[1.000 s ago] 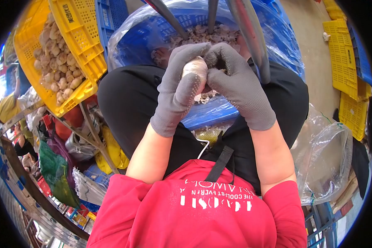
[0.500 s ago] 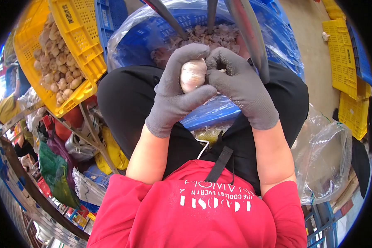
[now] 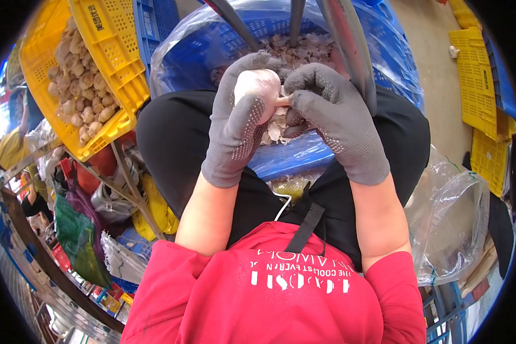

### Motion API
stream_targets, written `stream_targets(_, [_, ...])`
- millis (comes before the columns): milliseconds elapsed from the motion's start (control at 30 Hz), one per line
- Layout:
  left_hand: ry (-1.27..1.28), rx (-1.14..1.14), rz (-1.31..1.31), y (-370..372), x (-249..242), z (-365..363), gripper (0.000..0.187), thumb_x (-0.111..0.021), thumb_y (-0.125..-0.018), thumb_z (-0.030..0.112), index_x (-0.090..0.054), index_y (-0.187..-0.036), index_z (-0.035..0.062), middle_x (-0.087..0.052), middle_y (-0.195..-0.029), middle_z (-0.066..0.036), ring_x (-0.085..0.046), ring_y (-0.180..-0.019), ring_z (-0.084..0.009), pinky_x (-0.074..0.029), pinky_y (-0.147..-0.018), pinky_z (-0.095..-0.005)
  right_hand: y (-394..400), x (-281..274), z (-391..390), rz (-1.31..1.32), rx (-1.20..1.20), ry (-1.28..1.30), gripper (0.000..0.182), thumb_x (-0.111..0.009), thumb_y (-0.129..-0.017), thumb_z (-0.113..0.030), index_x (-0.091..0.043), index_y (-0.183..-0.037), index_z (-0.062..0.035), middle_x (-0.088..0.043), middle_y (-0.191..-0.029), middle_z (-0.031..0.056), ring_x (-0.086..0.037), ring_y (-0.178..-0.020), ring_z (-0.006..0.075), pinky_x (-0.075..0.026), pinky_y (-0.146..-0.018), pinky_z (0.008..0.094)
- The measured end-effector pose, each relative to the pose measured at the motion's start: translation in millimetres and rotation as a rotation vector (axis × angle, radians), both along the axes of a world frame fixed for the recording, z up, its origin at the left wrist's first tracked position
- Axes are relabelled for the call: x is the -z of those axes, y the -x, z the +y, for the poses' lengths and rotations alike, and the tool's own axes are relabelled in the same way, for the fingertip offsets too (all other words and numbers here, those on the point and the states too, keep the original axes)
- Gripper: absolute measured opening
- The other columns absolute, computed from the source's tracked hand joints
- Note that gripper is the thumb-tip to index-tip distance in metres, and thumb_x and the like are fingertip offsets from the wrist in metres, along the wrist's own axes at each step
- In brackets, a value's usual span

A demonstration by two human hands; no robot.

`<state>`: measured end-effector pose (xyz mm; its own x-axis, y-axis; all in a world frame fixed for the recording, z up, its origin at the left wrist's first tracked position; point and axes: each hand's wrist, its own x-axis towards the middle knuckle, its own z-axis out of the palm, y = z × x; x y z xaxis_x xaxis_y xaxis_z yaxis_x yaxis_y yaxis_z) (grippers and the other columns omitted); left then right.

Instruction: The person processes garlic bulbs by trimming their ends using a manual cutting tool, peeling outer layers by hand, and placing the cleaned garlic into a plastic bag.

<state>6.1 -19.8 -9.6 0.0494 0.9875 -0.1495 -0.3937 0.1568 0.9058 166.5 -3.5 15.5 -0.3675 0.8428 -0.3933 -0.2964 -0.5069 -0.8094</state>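
My left hand [image 3: 239,123], in a grey dotted glove, is wrapped around a pale garlic bulb [image 3: 256,87]. My right hand [image 3: 331,114], gloved the same way, pinches the bulb's stem end with thumb and fingers. Both hands hover over my lap, above a blue plastic crate [image 3: 303,155] lined with clear film and holding loose garlic skins [image 3: 303,49]. A few skin flakes hang just under the bulb.
A yellow crate [image 3: 112,54] filled with several garlic bulbs stands tilted at the left. Metal legs [image 3: 349,51] cross above the blue crate. Stacked yellow crates [image 3: 478,86] sit on the floor at right, a clear plastic bag [image 3: 450,218] beside my knee. Another person [image 3: 8,149] is at far left.
My left hand has turned the bulb upward so its stem end points right. My right fingers have shifted onto the stem, and more skin flakes show below.
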Motion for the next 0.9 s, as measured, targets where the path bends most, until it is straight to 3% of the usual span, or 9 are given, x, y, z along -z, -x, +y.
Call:
stream_targets(67, [-0.032, -0.003, 0.05, 1.0, 5.6, 1.5, 0.064, -0.067, -0.082, 0.039, -0.046, -0.13, 0.0012, -0.056, -0.116, -0.01, -0.054, -0.106, -0.0183, -0.047, -0.092, -0.0324, -0.6, 5.2, 0.4, -0.244, -0.047, -0.13, 0.014, -0.054, -0.089, -0.008, -0.057, -0.101, 0.0004, -0.059, -0.081, 0.0041, -0.06, -0.071, 0.0094, -0.053, -0.065, 0.0244])
stream_targets(100, [-0.065, -0.005, 0.099, 1.3, 7.4, 1.9, 0.063, -0.067, -0.083, 0.038, -0.046, -0.13, 0.0014, -0.056, -0.115, -0.009, -0.054, -0.106, -0.018, -0.046, -0.093, -0.0323, 0.0, 4.4, -0.2, -0.243, -0.046, -0.129, 0.014, -0.054, -0.089, -0.008, -0.057, -0.101, 0.0004, -0.059, -0.081, 0.0041, -0.06, -0.071, 0.0094, -0.053, -0.065, 0.0244])
stream_targets(200, [-0.071, 0.018, 0.079, 1.6, 5.5, 1.3, 0.064, -0.068, -0.082, 0.038, -0.046, -0.13, 0.002, -0.056, -0.115, -0.008, -0.054, -0.106, -0.0171, -0.044, -0.093, -0.0311, 2.1, 0.2, -2.9, -0.381, -0.019, -0.14, 0.018, -0.058, -0.086, -0.016, -0.063, -0.094, -0.0009, -0.063, -0.08, 0.0071, -0.061, -0.069, 0.0133, -0.05, -0.067, 0.0267])
stream_targets(333, [-0.077, 0.057, 0.048, 0.2, 5.9, 0.4, 0.064, -0.07, -0.082, 0.039, -0.046, -0.13, 0.003, -0.056, -0.115, -0.007, -0.053, -0.106, -0.0158, -0.042, -0.094, -0.0292, 2.1, 1.7, -3.9, -0.561, -0.035, -0.404, 0.017, -0.06, -0.085, -0.018, -0.063, -0.091, -0.0027, -0.062, -0.08, 0.0116, -0.061, -0.073, 0.0227, -0.048, -0.069, 0.0326])
stream_targets(500, [-0.173, 0.045, 0.24, -0.3, 9.2, 1.8, 0.077, -0.073, -0.077, 0.053, -0.046, -0.13, 0.0033, -0.054, -0.119, -0.005, -0.052, -0.106, -0.0135, -0.043, -0.091, -0.028, 4.5, 5.9, -3.7, -0.751, 0.03, -0.681, 0.016, -0.063, -0.082, -0.018, -0.063, -0.09, -0.0043, -0.06, -0.085, 0.0124, -0.061, -0.078, 0.0286, -0.048, -0.072, 0.0374])
stream_targets(567, [-0.15, 0.047, 0.174, -1.3, 7.9, 0.3, 0.079, -0.073, -0.076, 0.054, -0.046, -0.13, 0.0032, -0.054, -0.118, -0.005, -0.052, -0.106, -0.0136, -0.043, -0.09, -0.0275, 8.7, 6.9, -3.7, -0.86, 0.148, -0.892, 0.016, -0.066, -0.08, -0.016, -0.063, -0.093, -0.0062, -0.059, -0.087, 0.0117, -0.06, -0.079, 0.0305, -0.048, -0.073, 0.0385])
stream_targets(767, [-0.069, 0.083, 0.046, 0.0, 6.2, 0.8, 0.085, -0.073, -0.073, 0.059, -0.044, -0.132, 0.0035, -0.054, -0.117, -0.006, -0.052, -0.106, -0.0137, -0.045, -0.088, -0.0263, 11.4, 11.8, 1.0, -0.73, 0.201, -1.099, 0.02, -0.067, -0.076, -0.006, -0.063, -0.095, -0.0097, -0.061, -0.089, 0.0095, -0.061, -0.081, 0.0315, -0.049, -0.073, 0.0381])
stream_targets(900, [-0.074, 0.111, 0.032, 0.0, 6.7, 2.1, 0.086, -0.07, -0.074, 0.061, -0.044, -0.132, 0.0033, -0.054, -0.117, -0.007, -0.052, -0.107, -0.0146, -0.045, -0.09, -0.0277, 4.9, 4.5, 2.3, -0.694, 0.144, -1.059, 0.021, -0.066, -0.076, -0.005, -0.063, -0.096, -0.0104, -0.062, -0.09, 0.0091, -0.061, -0.083, 0.0314, -0.049, -0.074, 0.037])
